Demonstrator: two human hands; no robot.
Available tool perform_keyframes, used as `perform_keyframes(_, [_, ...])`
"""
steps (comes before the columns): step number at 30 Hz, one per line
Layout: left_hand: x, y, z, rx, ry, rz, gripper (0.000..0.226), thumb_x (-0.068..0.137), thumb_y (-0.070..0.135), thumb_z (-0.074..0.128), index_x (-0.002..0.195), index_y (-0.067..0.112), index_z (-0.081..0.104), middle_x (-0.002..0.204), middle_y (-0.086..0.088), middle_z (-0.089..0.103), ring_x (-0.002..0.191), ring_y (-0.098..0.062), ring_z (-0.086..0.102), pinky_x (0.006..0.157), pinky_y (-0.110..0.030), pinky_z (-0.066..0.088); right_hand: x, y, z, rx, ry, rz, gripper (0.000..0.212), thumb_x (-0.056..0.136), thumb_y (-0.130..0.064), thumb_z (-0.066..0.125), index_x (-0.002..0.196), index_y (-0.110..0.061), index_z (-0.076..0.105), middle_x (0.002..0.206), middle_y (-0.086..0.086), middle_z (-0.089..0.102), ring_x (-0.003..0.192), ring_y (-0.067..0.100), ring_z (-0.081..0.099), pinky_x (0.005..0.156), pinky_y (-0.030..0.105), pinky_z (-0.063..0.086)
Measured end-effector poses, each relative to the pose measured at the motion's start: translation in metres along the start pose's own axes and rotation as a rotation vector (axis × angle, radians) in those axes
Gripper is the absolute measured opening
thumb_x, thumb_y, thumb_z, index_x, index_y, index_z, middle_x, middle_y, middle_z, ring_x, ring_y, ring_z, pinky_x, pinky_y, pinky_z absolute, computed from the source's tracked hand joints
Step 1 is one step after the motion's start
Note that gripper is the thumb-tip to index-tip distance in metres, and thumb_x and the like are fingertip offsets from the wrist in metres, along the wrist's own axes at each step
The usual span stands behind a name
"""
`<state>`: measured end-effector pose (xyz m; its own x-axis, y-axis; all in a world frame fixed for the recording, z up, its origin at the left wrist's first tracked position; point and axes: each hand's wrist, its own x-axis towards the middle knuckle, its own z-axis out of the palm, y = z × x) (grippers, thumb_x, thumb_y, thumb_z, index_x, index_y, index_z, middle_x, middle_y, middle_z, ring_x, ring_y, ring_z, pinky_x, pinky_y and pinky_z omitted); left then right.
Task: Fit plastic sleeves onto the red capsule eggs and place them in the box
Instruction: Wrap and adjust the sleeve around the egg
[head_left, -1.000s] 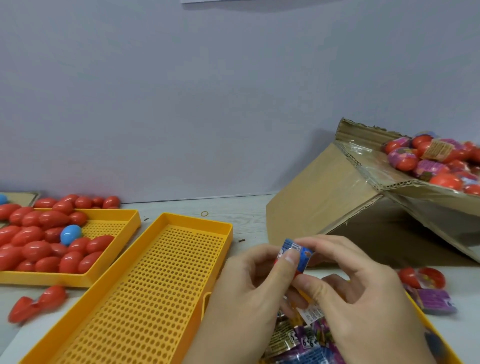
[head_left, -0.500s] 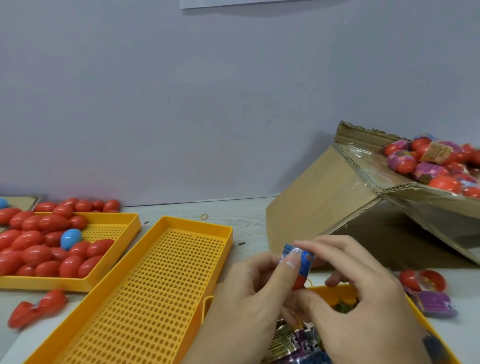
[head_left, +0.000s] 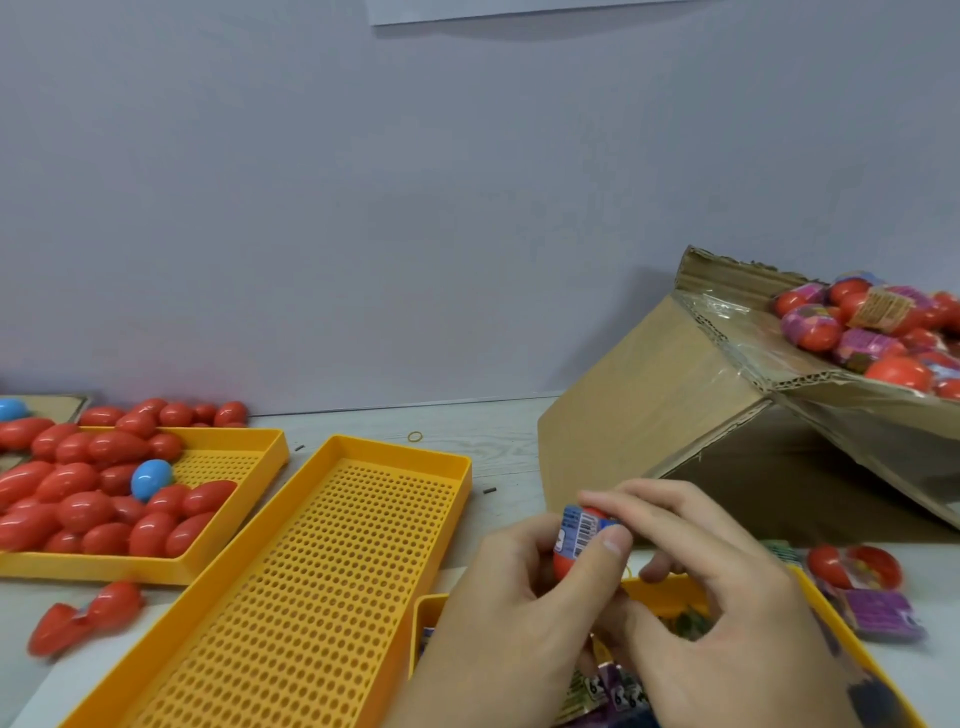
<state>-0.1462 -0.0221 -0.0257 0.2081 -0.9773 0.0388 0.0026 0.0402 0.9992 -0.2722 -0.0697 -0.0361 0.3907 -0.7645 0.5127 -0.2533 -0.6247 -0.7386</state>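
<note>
Gripping a red capsule egg (head_left: 563, 564) between them, both hands work just above the near edge of the table (head_left: 514, 441). The left hand (head_left: 514, 613) curls its fingers round the egg's lower half, with the thumb pressed against the blue printed plastic sleeve (head_left: 582, 527) that sits over the egg's upper part. The right hand (head_left: 727, 597) pinches the top of the same sleeve between fingertips and thumb; a barcode panel on the sleeve faces the camera. Directly beneath the hands stands a small yellow tray (head_left: 670, 590) holding loose printed sleeves, mostly hidden by the hands. To the left lies a long perforated yellow tray (head_left: 332, 561), set at an angle. Further left, a second yellow tray (head_left: 249, 457) is heaped with bare red eggs (head_left: 83, 509) and one blue egg (head_left: 150, 478); more red eggs lie behind it along the wall, and two red pieces (head_left: 83, 616) lie on the table in front of it. At right, a cardboard box (head_left: 649, 415) stands tilted, its open top holding sleeved red eggs (head_left: 810, 327). Just beside the small tray on the right lie an opened red capsule (head_left: 857, 564) and a purple sleeve (head_left: 883, 618). A small rubber band (head_left: 415, 436) rests on the table near the wall.
</note>
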Motion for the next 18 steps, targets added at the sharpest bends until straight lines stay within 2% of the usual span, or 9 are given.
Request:
perform_keyframes(5, [-0.0001,-0.0020,0.0028,0.002,0.016,-0.031,0.040,0.058,0.068,0.062,0.078,0.034,0.070,0.067,-0.011,0.063,0.056,-0.021,0.054,0.064,-0.035,0.046,-0.0003,0.0003,0.0015,0.033,-0.009,0.041,0.064,0.068,0.009,0.078,0.094,-0.050,0.072,0.109,-0.032,0.060,0.092,0.003,0.057,0.068,0.009,0.045])
perform_keyframes(9, [0.0001,-0.0026,0.0025,-0.013,0.021,-0.044,0.054,0.058,0.069,0.063,0.084,0.022,0.069,0.071,-0.016,0.065,0.060,-0.022,0.055,0.065,-0.035,0.045,-0.0006,0.0021,0.0029,0.060,0.007,0.050,0.063,0.070,0.005,0.079,0.096,-0.051,0.072,0.109,-0.026,0.064,0.088,0.011,0.060,0.065,0.018,0.047])
perform_keyframes(12, [-0.0016,-0.0012,0.0043,-0.054,0.007,-0.052,0.058,0.066,0.070,0.060,0.097,0.022,0.072,0.088,-0.025,0.070,0.067,-0.026,0.058,0.063,-0.034,0.045,0.0001,0.0040,0.0020,0.083,0.024,0.023,0.070,0.062,0.007,0.086,0.103,-0.049,0.071,0.109,-0.016,0.067,0.085,0.016,0.062,0.060,0.021,0.048])
perform_keyframes(15, [-0.0033,-0.0048,0.0051,-0.115,0.072,-0.085,0.048,0.071,0.064,0.059,0.091,0.025,0.076,0.085,-0.014,0.074,0.070,-0.031,0.064,0.064,-0.037,0.050,-0.0002,0.0068,0.0017,0.122,0.012,0.006,0.074,0.054,0.004,0.092,0.100,-0.051,0.073,0.110,-0.013,0.067,0.085,0.016,0.063,0.063,0.023,0.051])
perform_keyframes(18, [-0.0054,-0.0032,0.0063,-0.130,0.081,-0.088,0.034,0.068,0.067,0.060,0.079,0.039,0.076,0.078,0.001,0.074,0.068,-0.022,0.066,0.066,-0.037,0.054,0.0001,0.0081,0.0020,0.156,0.041,-0.013,0.070,0.051,-0.005,0.094,0.099,-0.052,0.073,0.110,-0.013,0.067,0.084,0.015,0.064,0.063,0.022,0.052])
